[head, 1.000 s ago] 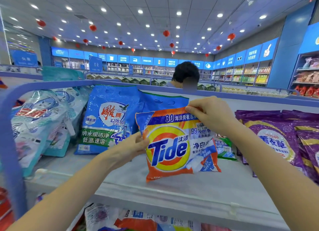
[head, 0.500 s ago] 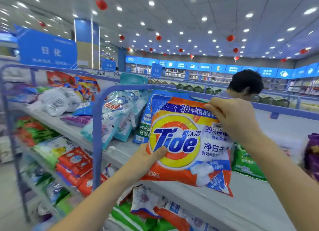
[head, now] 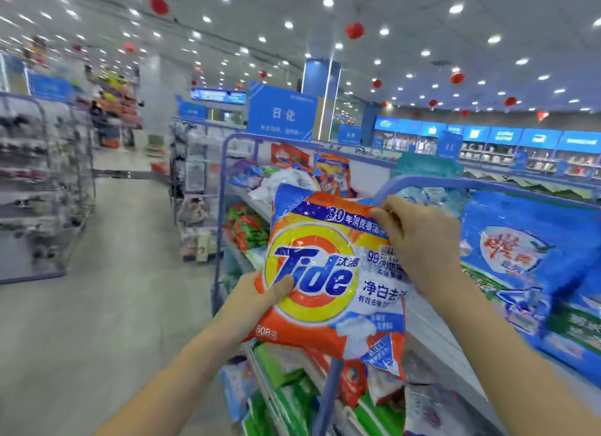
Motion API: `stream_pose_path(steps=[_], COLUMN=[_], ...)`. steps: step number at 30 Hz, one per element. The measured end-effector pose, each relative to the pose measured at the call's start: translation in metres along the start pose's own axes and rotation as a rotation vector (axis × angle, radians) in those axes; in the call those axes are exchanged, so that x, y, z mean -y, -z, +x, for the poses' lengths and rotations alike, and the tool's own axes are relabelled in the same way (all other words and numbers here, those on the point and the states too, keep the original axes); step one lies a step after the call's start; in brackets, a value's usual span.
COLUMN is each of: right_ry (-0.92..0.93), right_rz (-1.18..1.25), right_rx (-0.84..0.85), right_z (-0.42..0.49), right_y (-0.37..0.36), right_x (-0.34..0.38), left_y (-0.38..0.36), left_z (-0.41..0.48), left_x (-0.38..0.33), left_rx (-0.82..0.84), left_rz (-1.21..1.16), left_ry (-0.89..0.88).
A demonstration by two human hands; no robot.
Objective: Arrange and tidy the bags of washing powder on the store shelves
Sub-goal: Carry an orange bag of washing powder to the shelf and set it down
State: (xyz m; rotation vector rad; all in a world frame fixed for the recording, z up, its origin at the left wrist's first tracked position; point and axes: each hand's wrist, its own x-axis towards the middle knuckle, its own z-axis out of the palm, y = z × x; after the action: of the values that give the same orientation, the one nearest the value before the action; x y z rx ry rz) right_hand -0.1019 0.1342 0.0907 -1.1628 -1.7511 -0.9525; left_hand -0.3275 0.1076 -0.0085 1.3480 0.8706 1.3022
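— Aisle floor (head: 107, 305) on your left is wide and bare, so that side is your free room. Why both hands on the bag?
— Your left hand (head: 257, 300) cups the lower left edge, thumb across the front; your right hand (head: 419, 240) pinches the top right corner. That keeps the Tide bag (head: 325, 273) flat and upright, off the shelf (head: 435, 338), in front of its blue rail (head: 422, 180)
— And to the right?
— Bare board beside the big blue bag (head: 520, 266); mind the rail's curved edge
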Motion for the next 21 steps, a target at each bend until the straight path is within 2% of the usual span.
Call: stream_pose_path(steps=[3,6,9,15,18,21], right_ry=[-0.040,-0.145,-0.381,-0.849,-0.916,-0.929], right_rz=[0.158,0.445,0.802,1.401,1.607,1.691], right_rx=[-0.032,0.011,0.087,0.405,0.579,0.540], right_z=[0.011,0.017,0.018,0.027,0.040,0.053], right_y=[-0.056,-0.106,-0.150,-0.256,-0.299,-0.339], right_x=[0.048,0.088,0.125,0.172,0.186,0.192], left_y=[0.057,0.117,0.178,0.274,0.305,0.328], left_z=[0.017,0.041,0.074,0.150,0.189,0.232], left_x=[0.009,0.014,0.012,0.011,0.020,0.036], left_rx=[-0.102,-0.169,-0.190,-0.172,-0.151,-0.106], left_rz=[-0.027,-0.054,-0.060,-0.074,-0.081,-0.081], left_ry=[0.007,0.012,0.043,0.036,0.052,0.076])
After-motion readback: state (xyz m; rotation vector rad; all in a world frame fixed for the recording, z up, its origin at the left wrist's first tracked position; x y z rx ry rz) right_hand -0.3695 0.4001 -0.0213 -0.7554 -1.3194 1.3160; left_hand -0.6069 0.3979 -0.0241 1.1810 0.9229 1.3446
